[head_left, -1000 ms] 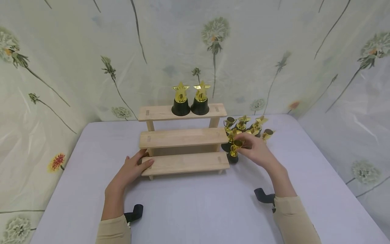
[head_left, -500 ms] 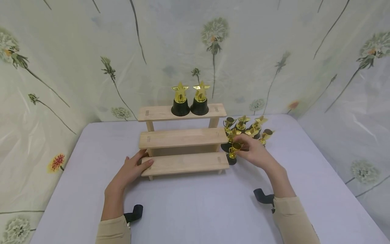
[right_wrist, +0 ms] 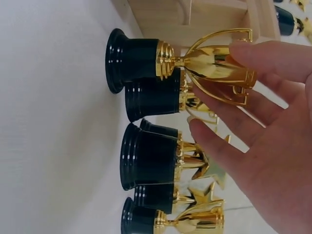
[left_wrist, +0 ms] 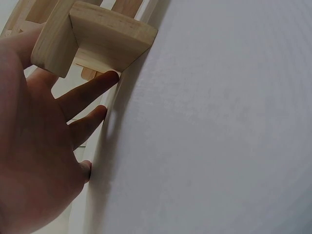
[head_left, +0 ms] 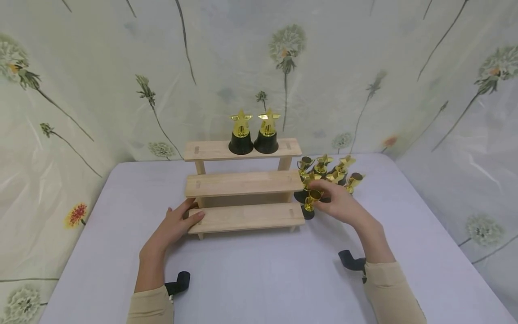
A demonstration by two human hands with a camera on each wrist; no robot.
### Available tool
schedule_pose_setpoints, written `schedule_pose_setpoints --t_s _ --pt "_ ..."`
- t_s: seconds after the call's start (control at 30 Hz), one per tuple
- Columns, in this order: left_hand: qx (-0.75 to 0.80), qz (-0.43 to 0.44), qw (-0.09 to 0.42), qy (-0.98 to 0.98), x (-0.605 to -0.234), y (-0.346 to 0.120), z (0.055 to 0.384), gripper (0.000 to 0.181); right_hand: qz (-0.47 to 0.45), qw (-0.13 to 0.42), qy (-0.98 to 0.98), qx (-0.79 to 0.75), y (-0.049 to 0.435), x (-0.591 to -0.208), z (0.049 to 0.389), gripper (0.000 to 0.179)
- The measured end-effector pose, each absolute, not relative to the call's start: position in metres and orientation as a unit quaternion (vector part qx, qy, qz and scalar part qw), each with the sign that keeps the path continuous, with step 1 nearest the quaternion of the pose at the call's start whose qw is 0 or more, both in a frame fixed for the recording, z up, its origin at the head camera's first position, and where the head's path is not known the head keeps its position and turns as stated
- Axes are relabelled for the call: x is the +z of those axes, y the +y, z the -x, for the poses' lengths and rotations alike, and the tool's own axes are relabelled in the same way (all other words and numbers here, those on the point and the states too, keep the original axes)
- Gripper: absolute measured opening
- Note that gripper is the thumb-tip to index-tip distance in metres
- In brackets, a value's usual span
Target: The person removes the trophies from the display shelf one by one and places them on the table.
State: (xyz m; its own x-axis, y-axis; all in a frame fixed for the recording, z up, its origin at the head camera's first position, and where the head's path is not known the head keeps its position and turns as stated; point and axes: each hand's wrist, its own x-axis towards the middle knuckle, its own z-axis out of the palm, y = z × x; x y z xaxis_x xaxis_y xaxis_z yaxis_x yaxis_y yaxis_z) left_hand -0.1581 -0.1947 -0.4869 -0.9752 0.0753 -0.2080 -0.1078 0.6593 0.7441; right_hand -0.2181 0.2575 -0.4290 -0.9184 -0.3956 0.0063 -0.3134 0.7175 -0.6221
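A three-step wooden stand (head_left: 243,183) is on the white table. My left hand (head_left: 173,227) holds the left end of its lowest step, thumb on top. In the left wrist view the other fingers (left_wrist: 83,100) spread beside a wooden leg. Beside the stand's right end, my right hand (head_left: 337,200) pinches a small gold trophy cup (right_wrist: 214,63) by its bowl. The cup is upright on a black base; I cannot tell whether that base touches the table. Two gold star trophies (head_left: 241,132) stand on the top step.
Several more trophies cluster behind my right hand, including a star trophy (head_left: 346,166) and a tilted cup (head_left: 354,180). They stand close together, right of the stand. A flower-printed sheet (head_left: 226,67) hangs behind the table.
Between the first frames the cup shifted very slightly toward the stand and the near side, with my right hand on it. My left hand and the stand stay in place.
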Motion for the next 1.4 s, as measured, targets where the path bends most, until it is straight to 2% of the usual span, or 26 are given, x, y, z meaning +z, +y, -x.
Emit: schedule_pose_setpoints --t_s 0.17,0.77,1.03,1.4 --pt "0.412 0.017 0.117 0.903 -0.488 -0.195 0.158 0.084 0.203 0.055 0.92 -0.33 0.256 -0.423 0.218 0.048" --pt "0.415 0.022 0.12 0.902 -0.488 -0.195 0.158 0.084 0.21 -0.042 0.905 -0.368 0.245 -0.387 0.234 0.05" --pt "0.417 0.019 0.119 0.901 -0.488 -0.196 0.158 0.085 0.211 -0.062 0.905 -0.363 0.237 -0.372 0.243 0.054" --pt "0.415 0.022 0.121 0.902 -0.488 -0.196 0.158 0.086 0.221 -0.053 0.898 -0.378 0.223 -0.355 0.257 0.055"
